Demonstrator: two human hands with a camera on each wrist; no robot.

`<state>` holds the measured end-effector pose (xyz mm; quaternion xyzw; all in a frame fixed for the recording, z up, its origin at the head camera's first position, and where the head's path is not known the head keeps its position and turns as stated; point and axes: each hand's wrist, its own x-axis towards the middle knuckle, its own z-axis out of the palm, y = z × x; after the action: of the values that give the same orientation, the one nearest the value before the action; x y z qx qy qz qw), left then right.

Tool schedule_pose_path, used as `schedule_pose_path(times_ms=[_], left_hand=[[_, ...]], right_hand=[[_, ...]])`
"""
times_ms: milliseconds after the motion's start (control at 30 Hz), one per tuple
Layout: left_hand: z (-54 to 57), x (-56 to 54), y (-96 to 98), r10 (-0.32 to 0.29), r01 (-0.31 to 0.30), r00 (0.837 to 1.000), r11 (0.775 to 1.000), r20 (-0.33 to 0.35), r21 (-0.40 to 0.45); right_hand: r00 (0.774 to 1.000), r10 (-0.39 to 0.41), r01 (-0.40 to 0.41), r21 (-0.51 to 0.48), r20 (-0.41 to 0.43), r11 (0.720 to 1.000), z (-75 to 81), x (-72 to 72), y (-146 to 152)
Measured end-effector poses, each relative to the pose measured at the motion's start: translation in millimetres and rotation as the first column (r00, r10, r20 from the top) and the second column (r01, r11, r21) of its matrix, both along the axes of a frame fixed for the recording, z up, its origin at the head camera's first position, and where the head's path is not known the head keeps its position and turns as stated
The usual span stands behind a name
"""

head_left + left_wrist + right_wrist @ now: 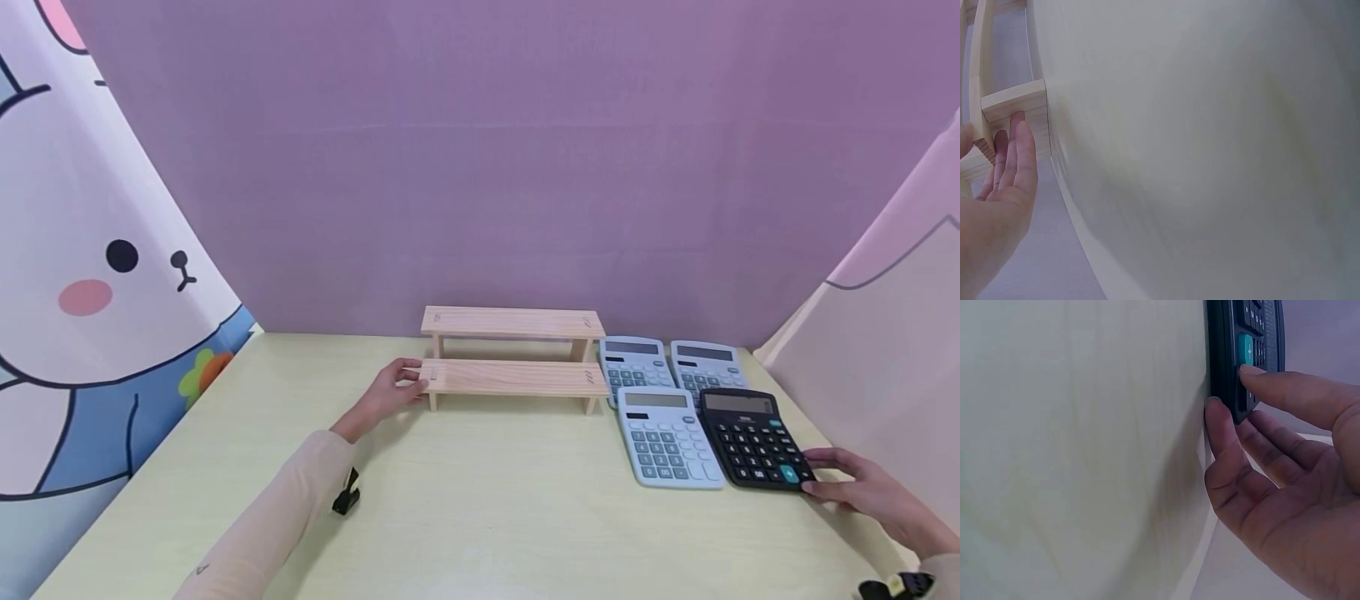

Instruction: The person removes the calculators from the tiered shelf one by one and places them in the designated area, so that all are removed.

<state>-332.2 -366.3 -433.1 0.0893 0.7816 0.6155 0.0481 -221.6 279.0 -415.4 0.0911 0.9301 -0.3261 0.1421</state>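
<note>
A two-step wooden rack (517, 379) stands against the purple backdrop. My left hand (384, 398) holds the left end of its lower step; in the left wrist view the thumb lies over the plank and the fingers (1022, 159) reach beneath it to the leg. At the right, my right hand (873, 492) pinches the lower right corner of a black calculator (756, 437). The right wrist view shows the thumb on top by the green plus key (1245, 350), with a fingertip tucked at the lower edge. A light blue calculator (667, 437) lies directly left of the black one.
Behind these lie two more light blue calculators, one (633, 360) close to the rack's right end and another (705, 364) beside it. A pale wood-grain table (487, 517) carries everything. Printed cloth (112, 250) hangs at the left, and pale cloth (877, 350) borders the right side.
</note>
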Motion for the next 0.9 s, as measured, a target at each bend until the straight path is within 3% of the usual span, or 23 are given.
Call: schedule_pose_path(times_ms=[433,733,900], left_hand=[[5.1,2.7,-1.1,-0.025,0.025,1.000,0.999,0.010,-0.035],[6.4,1.6,-9.0,-0.086,0.085,0.996,0.991,0.002,-0.104],[12.4,6.3,-17.0,-0.145,0.145,0.989,0.979,0.012,-0.141]], right_hand=[[0.999,-0.002,0.002,-0.008,-0.046,1.000,1.9,4.4,-0.9],[0.985,0.012,-0.020,-0.043,-0.174,0.999,9.7,12.4,-2.5],[0.970,0.024,-0.037,-0.048,-0.243,0.998,8.9,7.1,1.7]])
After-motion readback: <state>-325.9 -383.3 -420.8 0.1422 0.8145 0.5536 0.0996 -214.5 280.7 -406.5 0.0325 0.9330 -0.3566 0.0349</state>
